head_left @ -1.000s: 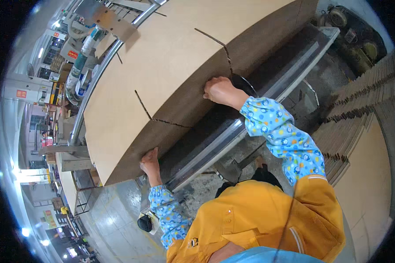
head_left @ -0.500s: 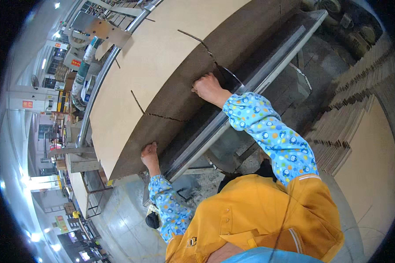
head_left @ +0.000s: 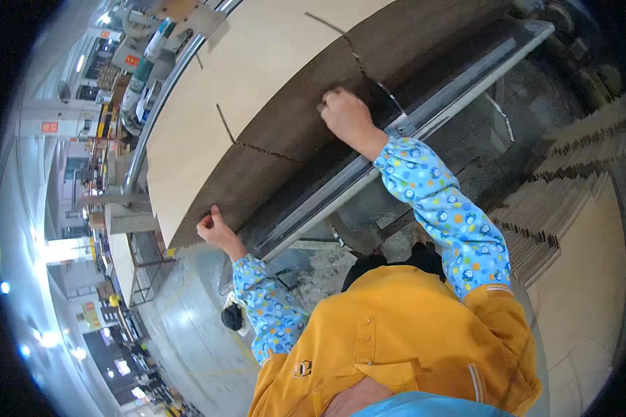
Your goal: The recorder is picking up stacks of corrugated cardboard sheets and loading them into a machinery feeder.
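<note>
A thick stack of tan cardboard sheets lies on a long metal-edged bench in front of me, its dark, layered side facing me. Lines of slots cut into the sheets run down that side. My left hand is at the stack's near left corner, with finger and thumb apart against the layered edge. Farther right, my right hand is curled closed at the same side, its fingertips blurred. Nothing shows in either hand. Both forearms wear blue patterned sleeves.
The bench's metal rail runs between me and the stack. More stacked cardboard sheets stand to my right. A curved metal tube passes behind the stack. Another person is below my left arm, with workshop tables farther left.
My left hand has shifted left along the stack's edge and its fingers have spread. My right hand stays at the stack's side, moving slightly. The whole view has tilted a little.
</note>
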Available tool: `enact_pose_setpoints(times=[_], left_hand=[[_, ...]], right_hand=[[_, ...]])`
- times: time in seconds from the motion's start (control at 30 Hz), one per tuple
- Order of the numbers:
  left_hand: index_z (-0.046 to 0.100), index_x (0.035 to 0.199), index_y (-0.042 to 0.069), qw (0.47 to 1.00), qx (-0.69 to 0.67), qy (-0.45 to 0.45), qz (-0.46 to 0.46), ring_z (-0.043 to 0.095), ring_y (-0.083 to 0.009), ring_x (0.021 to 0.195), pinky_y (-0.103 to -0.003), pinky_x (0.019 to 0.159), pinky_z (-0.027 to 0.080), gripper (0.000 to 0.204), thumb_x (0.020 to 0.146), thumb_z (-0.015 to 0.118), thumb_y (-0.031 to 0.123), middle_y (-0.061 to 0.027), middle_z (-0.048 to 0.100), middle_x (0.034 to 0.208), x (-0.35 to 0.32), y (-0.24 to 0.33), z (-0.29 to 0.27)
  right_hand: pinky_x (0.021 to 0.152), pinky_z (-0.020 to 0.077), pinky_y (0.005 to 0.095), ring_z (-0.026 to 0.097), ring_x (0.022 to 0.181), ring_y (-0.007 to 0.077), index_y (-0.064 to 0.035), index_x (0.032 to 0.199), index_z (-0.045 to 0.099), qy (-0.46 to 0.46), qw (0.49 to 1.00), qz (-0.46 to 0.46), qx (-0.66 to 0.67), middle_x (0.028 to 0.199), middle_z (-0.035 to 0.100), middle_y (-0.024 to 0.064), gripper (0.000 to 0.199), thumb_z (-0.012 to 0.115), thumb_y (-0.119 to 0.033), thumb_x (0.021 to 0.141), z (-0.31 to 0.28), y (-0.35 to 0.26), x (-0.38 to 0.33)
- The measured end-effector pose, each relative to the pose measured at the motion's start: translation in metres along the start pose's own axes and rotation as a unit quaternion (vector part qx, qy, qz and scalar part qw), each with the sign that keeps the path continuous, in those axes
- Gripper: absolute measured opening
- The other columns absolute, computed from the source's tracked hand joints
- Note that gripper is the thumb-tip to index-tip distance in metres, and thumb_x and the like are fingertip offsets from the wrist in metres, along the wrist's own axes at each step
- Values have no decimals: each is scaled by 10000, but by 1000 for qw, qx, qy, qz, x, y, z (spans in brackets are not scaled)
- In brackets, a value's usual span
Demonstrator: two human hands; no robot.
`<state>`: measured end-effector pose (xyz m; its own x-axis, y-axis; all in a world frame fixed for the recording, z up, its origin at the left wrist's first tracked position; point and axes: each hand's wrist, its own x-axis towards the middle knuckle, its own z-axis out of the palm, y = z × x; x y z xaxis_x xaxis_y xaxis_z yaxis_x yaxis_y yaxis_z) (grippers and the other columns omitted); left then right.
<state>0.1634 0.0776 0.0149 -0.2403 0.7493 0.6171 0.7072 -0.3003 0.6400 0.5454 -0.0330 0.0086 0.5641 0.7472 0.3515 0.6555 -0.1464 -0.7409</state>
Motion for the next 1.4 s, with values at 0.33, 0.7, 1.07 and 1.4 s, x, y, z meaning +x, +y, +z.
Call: enact_pose_setpoints(times=[0.33,0.7,1.07,1.4], left_hand=[[505,1169,-119,974,-161,6,-160,559,-275,990,-377,882,469,653,643,843,68,-168,563,1104,31,-91,-28],[564,1153,63,917,-295,21,-267,518,-192,1032,-370,871,408,383,781,627,128,-64,583,1102,40,-118,-56],[579,1092,-45,960,-213,28,-177,589,-178,874,-306,778,478,337,755,598,-41,-94,637,958,39,-141,-40],[625,1133,-9,972,-147,-55,-174,622,-188,872,-307,805,487,391,743,625,10,-92,673,980,43,-100,-44]], right_hand=[[820,493,352,620,907,272,17,1039,604,58,977,35,203,1001,608,163,267,644,-179,862,-12,12,-23],[800,476,263,602,891,129,15,1051,623,6,965,60,257,969,648,68,204,607,-145,926,-71,19,-62],[827,479,264,600,908,129,19,1057,639,-85,973,58,206,980,643,54,220,584,-162,945,-45,6,-71],[811,484,264,608,891,129,12,1060,632,-236,941,41,237,959,647,61,230,581,-185,952,11,-67,-58]])
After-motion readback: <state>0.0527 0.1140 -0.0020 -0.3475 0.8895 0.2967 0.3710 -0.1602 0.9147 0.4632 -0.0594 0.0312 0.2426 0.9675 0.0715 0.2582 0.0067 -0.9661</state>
